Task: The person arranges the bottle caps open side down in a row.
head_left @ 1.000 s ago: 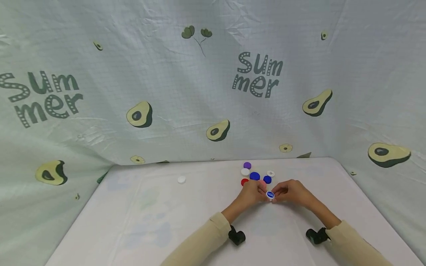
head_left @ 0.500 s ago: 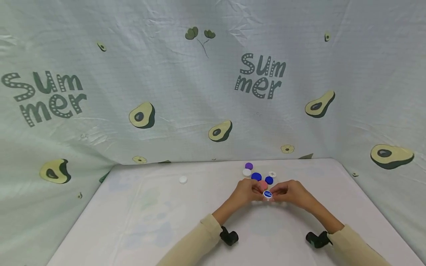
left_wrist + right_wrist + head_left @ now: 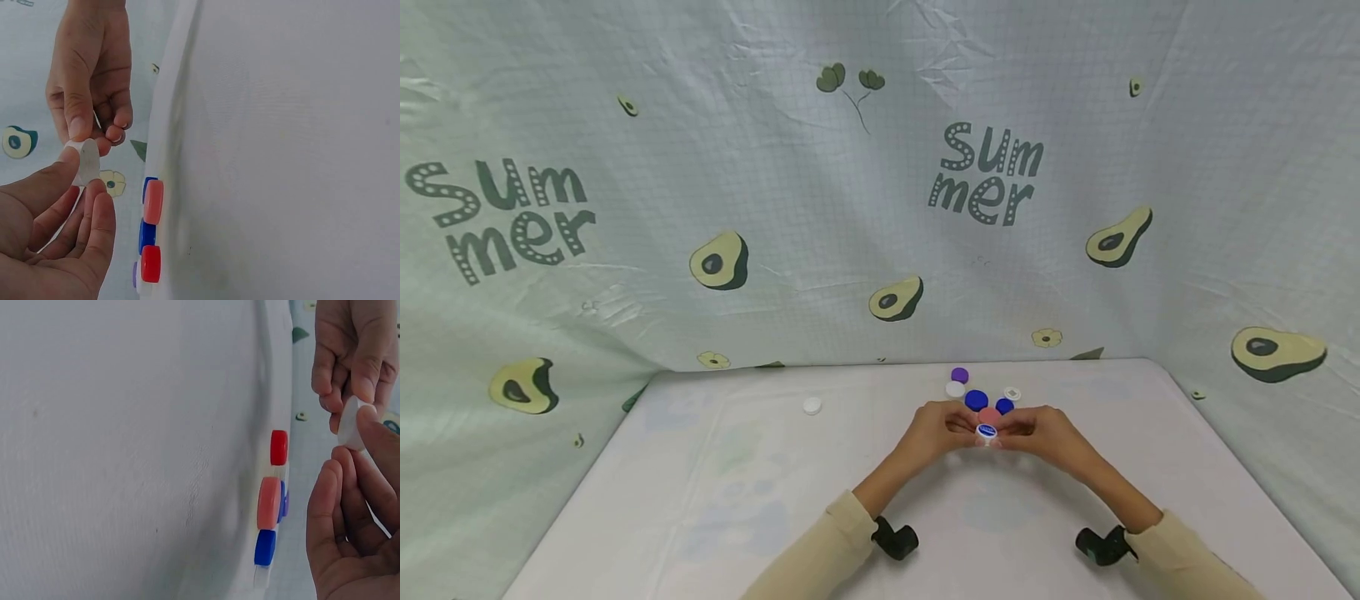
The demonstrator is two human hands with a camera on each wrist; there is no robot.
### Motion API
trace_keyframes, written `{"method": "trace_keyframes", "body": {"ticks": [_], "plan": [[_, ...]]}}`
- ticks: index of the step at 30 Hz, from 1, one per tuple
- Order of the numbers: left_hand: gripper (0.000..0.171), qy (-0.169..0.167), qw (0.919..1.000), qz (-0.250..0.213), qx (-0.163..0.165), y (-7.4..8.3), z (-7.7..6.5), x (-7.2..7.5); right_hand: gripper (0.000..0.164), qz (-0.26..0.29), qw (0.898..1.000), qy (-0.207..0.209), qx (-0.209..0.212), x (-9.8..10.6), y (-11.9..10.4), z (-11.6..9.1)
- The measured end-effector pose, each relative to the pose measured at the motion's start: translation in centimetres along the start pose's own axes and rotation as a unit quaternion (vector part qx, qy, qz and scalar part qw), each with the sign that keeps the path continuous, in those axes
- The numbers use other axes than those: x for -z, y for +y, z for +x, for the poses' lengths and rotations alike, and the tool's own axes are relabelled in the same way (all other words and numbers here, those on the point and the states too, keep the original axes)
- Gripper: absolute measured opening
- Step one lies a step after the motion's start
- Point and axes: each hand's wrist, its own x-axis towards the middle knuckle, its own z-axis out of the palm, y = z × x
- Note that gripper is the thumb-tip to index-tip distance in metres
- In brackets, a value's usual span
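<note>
A white bottle cap with a blue printed top [image 3: 987,432] is held up between both hands, just in front of the group of caps. My left hand [image 3: 936,433] pinches its left side between thumb and fingertips. From the other side, my right hand [image 3: 1048,435] pinches it the same way. In the left wrist view the cap [image 3: 89,159] stands on edge, its pale underside showing. Right behind the hands lies a pink cap [image 3: 989,415]. A red cap [image 3: 150,264] shows in the wrist views but is hidden behind my left hand in the head view.
Beyond the hands lie a large blue cap [image 3: 976,400], a smaller blue cap [image 3: 1004,406], a white cap [image 3: 955,389], a purple cap [image 3: 959,375] and a patterned white cap [image 3: 1012,393]. Another white cap [image 3: 812,406] lies alone to the left. A printed curtain [image 3: 805,183] hangs behind the table.
Both hands have shifted a little to the left with the white cap between them. My left hand now covers the red cap in the head view. The caps on the table stay put.
</note>
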Motion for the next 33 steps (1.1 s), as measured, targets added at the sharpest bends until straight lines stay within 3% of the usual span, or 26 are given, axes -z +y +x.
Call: {"method": "trace_keyframes", "body": {"ticks": [6, 10, 15, 22, 26, 33], "plan": [[0.02, 0.029, 0.9995, -0.012, -0.008, 0.4, -0.6, 0.7, 0.033, 0.001, 0.996, 0.074, 0.058, -1.2, -0.4, 0.1], [0.02, 0.051, 0.9987, -0.007, -0.005, 0.6, -0.7, 1.2, 0.025, 0.018, 0.983, 0.123, 0.135, -1.9, -1.0, 0.2], [0.023, 0.063, 0.9975, -0.031, -0.001, 0.7, -0.9, 1.7, 0.029, 0.028, 0.967, 0.147, 0.209, -2.4, -1.6, 0.4], [0.017, 0.069, 0.9965, -0.048, 0.005, 0.8, -1.2, 2.3, 0.024, 0.003, 0.964, 0.151, 0.218, -3.0, -1.9, 0.8], [0.016, 0.063, 0.997, -0.045, 0.003, 0.8, -1.3, 2.5, 0.03, -0.019, 0.964, 0.15, 0.217, -3.3, -2.0, 0.9], [0.016, 0.081, 0.9958, -0.042, -0.011, 0.8, -1.6, 2.7, 0.039, -0.007, 0.967, 0.131, 0.22, -3.9, -2.1, 1.1]]}}
